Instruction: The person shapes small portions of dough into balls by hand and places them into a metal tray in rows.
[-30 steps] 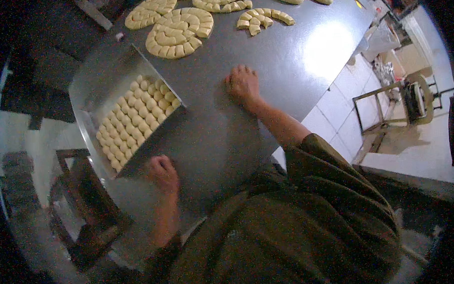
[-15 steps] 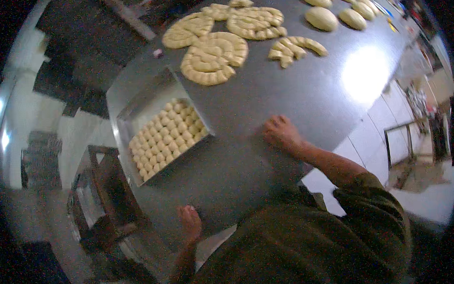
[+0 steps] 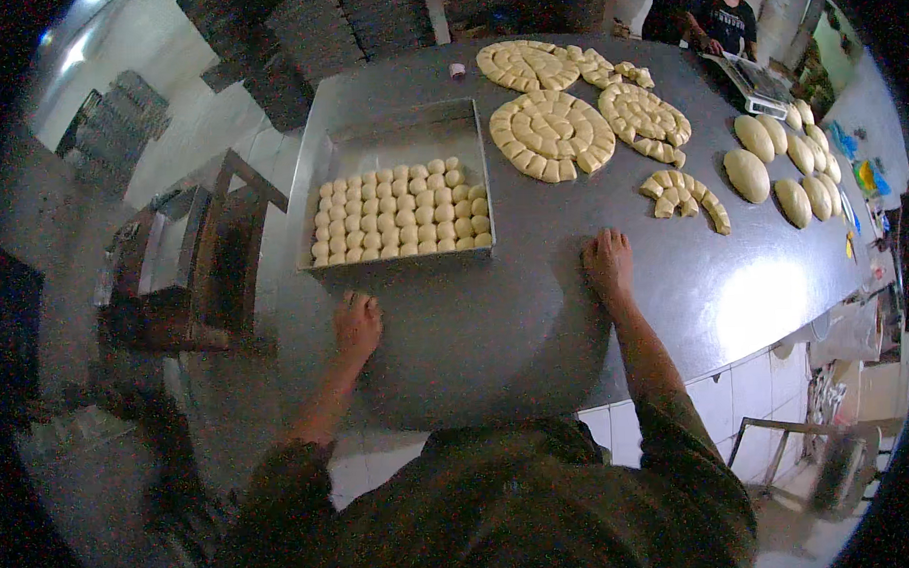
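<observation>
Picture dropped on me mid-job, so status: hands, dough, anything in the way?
Both curled, undersides hidden: left hand near metal tray, right hand at steel tabletop. Dough balls in rows. Tray's near wall between them and left hand.

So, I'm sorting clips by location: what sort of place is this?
Probably a bakery: a metal tray holds dough balls, and cut dough coils and larger dough lumps lie on the table.

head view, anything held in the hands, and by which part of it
Cannot be told: the left hand and right hand are both curled over the table, palms hidden; no held thing shows.
</observation>
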Demonstrator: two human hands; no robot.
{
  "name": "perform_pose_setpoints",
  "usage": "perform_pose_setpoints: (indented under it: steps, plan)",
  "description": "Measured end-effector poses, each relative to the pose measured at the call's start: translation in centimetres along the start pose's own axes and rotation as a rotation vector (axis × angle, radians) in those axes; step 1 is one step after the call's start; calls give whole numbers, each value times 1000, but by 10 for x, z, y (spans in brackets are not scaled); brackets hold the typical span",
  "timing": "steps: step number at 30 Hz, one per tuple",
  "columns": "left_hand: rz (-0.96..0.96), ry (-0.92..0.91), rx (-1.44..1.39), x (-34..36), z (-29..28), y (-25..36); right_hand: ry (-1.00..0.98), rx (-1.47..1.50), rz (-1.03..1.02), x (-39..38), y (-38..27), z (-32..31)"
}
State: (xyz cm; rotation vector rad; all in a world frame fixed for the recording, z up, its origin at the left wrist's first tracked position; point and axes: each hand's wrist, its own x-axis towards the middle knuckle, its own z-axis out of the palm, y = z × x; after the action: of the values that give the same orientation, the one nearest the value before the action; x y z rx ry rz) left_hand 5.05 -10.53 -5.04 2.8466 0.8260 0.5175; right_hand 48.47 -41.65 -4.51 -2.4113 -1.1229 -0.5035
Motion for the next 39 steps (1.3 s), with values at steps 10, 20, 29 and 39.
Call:
perform_pose_setpoints:
  steps: [10, 20, 29, 39]
  plan:
    - [-487, 273, 509, -51, -7, -194, -288, 398, 368, -19, -98, -16]
    - [-816, 8, 291, 20, 20, -118, -993, 935, 301, -11, -383, 25]
    - [-785, -90, 285, 37, -6, -94, -178, -280, 32, 222, -211, 100]
    - [-850, -128, 223, 41, -63, -77, -592, 63, 54, 286, -222, 138]
